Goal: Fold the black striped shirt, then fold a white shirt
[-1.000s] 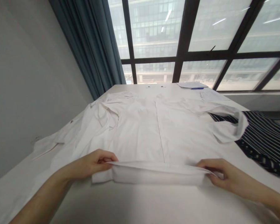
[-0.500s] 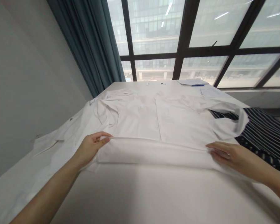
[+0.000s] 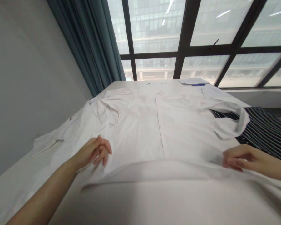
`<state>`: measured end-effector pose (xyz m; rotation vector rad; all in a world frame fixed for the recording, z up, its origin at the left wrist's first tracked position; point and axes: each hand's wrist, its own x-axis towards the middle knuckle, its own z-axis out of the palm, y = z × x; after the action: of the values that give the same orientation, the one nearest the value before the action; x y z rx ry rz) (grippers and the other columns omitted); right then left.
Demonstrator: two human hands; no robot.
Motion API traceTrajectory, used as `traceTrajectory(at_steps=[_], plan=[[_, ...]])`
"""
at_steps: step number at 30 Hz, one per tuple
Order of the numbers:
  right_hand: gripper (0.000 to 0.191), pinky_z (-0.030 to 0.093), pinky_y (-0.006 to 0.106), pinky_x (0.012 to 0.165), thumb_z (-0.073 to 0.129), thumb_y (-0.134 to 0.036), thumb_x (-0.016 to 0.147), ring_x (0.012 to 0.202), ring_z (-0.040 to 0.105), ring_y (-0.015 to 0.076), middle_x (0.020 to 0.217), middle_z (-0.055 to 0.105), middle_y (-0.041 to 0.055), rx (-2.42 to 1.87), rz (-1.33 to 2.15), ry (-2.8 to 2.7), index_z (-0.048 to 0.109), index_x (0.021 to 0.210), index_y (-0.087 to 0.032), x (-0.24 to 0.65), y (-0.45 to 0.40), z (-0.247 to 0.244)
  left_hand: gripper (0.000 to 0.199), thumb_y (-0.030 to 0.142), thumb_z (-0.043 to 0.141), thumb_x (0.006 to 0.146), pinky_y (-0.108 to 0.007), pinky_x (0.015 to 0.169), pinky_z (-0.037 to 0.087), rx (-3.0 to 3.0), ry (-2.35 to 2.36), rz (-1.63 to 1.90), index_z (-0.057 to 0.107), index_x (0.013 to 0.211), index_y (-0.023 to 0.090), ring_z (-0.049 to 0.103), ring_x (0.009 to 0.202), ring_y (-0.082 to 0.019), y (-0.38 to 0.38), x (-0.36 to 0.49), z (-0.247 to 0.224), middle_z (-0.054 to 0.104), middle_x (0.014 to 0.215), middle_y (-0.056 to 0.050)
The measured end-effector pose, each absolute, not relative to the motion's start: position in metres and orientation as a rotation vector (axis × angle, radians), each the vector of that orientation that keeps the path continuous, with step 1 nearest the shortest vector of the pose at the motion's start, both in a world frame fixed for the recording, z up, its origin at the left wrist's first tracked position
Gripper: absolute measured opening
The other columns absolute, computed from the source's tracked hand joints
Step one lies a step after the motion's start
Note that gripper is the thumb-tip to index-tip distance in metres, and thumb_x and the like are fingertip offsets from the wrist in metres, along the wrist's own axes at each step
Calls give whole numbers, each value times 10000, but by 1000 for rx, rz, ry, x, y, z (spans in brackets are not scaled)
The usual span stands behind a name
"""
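Note:
A white button-up shirt [image 3: 140,125] lies spread front up on the white table [image 3: 154,206], its hem toward me. The near hem [image 3: 168,170] bulges loosely off the tabletop and is slightly blurred. At the shirt's left edge, my left hand [image 3: 97,151] is open, fingers loosely curled and apart with no cloth between them. My right hand [image 3: 240,157] hovers at the right side of the hem, also open, thumb and fingers bent with a gap. Its fingertips are blurred, so contact with the cloth is hard to tell.
A black-and-white striped garment [image 3: 267,131] lies on the right, partly under the shirt's sleeve [image 3: 243,123]. Papers [image 3: 189,81] and a blue pen [image 3: 198,84] rest at the far right. A grey wall [image 3: 32,78], a teal curtain [image 3: 91,40] and windows bound the table.
Both hands have let go of the shirt's hem, which was folded up and stretched between them. The hem has dropped toward me and unfolded. My right hand has shifted slightly right and down.

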<state>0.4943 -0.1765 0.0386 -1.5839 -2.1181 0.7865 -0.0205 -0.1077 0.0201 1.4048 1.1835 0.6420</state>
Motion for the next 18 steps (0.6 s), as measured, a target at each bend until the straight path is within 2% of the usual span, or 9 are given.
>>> traceTrajectory(at_steps=[3, 5, 7, 9, 11, 13, 15, 18], plan=[[610, 469, 288, 570, 406, -677, 899, 581, 586, 169, 593, 616, 65, -1484, 1096, -2128, 749, 691, -218, 488, -177, 45, 736, 843, 428, 766, -310, 518, 478, 1453, 1071, 628, 690, 715, 157, 539, 406, -178, -111, -17, 18, 451, 349, 5], [530, 480, 291, 612, 449, -625, 908, 635, 604, 178, 648, 636, 56, -1499, 1096, -2111, 759, 774, -217, 480, -177, 44, 696, 799, 462, 797, -312, 554, 498, 1550, 1069, 652, 699, 762, 146, 601, 484, -192, -114, -9, 18, 570, 452, -30], [464, 494, 305, 647, 469, -572, 919, 681, 622, 192, 702, 664, 53, -1507, 1083, -2135, 755, 853, -214, 468, -178, 40, 642, 731, 446, 865, -326, 666, 535, 1728, 1059, 632, 712, 815, 148, 672, 650, -209, -119, 2, 18, 696, 666, -80], [397, 509, 319, 683, 472, -504, 936, 722, 636, 199, 756, 682, 52, -1455, 1081, -2192, 741, 892, -216, 452, -183, 35, 546, 623, 426, 939, -349, 860, 529, 1983, 981, 555, 723, 896, 167, 687, 921, -231, -127, 16, 18, 737, 924, -109], [313, 521, 318, 725, 468, -405, 954, 776, 647, 192, 834, 691, 51, -1331, 1082, -2284, 725, 931, -227, 433, -190, 31, 405, 493, 439, 982, -363, 1022, 458, 2241, 861, 448, 714, 1025, 198, 595, 1177, -236, -139, 31, 16, 698, 1148, -111], [258, 527, 314, 789, 461, -304, 962, 871, 649, 183, 952, 687, 61, -1174, 1058, -2389, 705, 1009, -236, 414, -200, 27, 315, 399, 482, 983, -380, 1097, 400, 2451, 758, 324, 664, 1183, 236, 488, 1315, -238, -152, 48, 13, 604, 1338, -103], [258, 514, 322, 876, 472, -257, 960, 998, 629, 184, 1077, 665, 85, -1017, 988, -2500, 675, 1116, -231, 399, -208, 22, 375, 391, 521, 970, -426, 1154, 324, 2602, 663, 196, 574, 1322, 272, 404, 1390, -253, -164, 63, 9, 485, 1473, -95], [287, 476, 349, 965, 512, -278, 956, 1111, 585, 199, 1162, 640, 111, -849, 811, -2625, 642, 1205, -213, 385, -215, 13, 515, 402, 571, 944, -478, 1201, 208, 2728, 542, 74, 450, 1434, 302, 332, 1436, -269, -177, 79, 3, 373, 1555, -81]])
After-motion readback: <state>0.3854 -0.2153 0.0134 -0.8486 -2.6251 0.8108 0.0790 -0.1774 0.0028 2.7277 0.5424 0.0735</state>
